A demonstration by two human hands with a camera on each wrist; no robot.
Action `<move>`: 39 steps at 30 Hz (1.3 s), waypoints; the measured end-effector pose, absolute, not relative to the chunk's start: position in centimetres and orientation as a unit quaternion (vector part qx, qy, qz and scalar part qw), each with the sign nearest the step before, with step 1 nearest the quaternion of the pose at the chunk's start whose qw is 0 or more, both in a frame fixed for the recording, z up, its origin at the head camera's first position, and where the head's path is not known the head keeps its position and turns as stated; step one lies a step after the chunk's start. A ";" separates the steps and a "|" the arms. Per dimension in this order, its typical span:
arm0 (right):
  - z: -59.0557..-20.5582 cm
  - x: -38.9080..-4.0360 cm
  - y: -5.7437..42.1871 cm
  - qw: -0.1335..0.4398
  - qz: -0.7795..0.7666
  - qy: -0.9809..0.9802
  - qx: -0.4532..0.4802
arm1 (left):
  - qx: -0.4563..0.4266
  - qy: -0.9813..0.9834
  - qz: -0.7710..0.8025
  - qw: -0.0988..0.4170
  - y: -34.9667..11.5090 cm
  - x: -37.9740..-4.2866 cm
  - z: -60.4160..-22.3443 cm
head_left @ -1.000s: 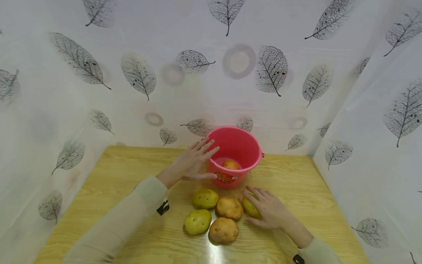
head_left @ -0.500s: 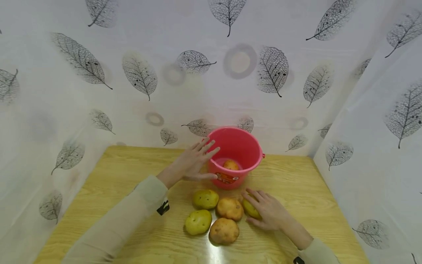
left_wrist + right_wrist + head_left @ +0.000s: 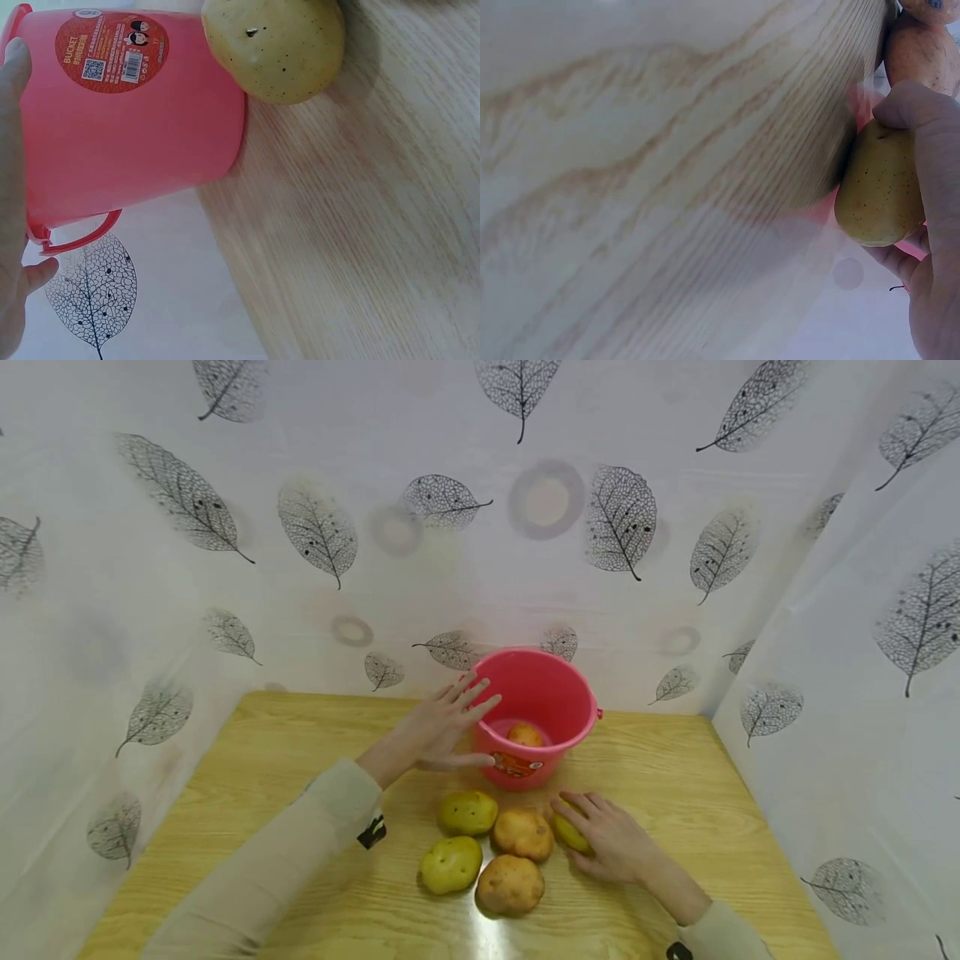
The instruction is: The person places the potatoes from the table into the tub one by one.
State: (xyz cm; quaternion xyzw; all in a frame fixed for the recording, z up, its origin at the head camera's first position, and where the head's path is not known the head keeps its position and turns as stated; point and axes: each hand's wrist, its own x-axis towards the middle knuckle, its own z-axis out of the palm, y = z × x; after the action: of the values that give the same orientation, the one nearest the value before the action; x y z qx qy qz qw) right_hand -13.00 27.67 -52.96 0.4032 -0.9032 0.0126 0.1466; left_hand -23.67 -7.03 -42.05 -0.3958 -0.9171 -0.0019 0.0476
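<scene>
A pink bucket (image 3: 525, 768) stands upright near the back of the table, with a brown potato (image 3: 524, 734) inside. My left hand (image 3: 442, 722) lies at the bucket's left side, fingers spread and straight by the rim, thumb stretched along the outside wall. Whether its fingers touch the rim I cannot tell. My right hand (image 3: 618, 843) grips a yellow-green potato (image 3: 881, 187) on the table, right of the others; in the right wrist view the thumb presses one side and the fingers are on the other. Its far side is hidden by that hand.
In front of the bucket lie several potatoes: a yellow-green potato (image 3: 467, 812), another yellow-green potato (image 3: 451, 865), a brown potato (image 3: 522, 834) and another brown potato (image 3: 510, 885). The wooden table (image 3: 300, 735) meets a leaf-patterned curtain (image 3: 420, 585) at the back and sides.
My right hand's thumb and fingers have closed in around the yellow-green potato. The left hand and the bucket look the same.
</scene>
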 end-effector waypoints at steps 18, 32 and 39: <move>-50.9 -12.7 27.7 0.126 0.019 -0.912 0.390 | -0.395 -0.917 0.008 0.055 -7.0 -23.7 -42.2; -47.6 -13.1 27.0 0.184 -0.004 -0.888 0.421 | -0.393 -0.917 0.011 0.061 -7.0 -23.6 -42.3; -45.5 -13.2 26.7 0.218 0.006 -0.871 0.440 | -0.395 -0.916 0.010 0.065 -7.0 -23.6 -42.3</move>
State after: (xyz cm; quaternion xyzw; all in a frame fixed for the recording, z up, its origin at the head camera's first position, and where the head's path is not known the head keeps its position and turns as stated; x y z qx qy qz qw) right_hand -13.22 26.70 -45.50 0.4402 -0.8711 0.0061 0.2176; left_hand -23.56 -7.00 -42.33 -0.3946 -0.9164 0.0104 0.0653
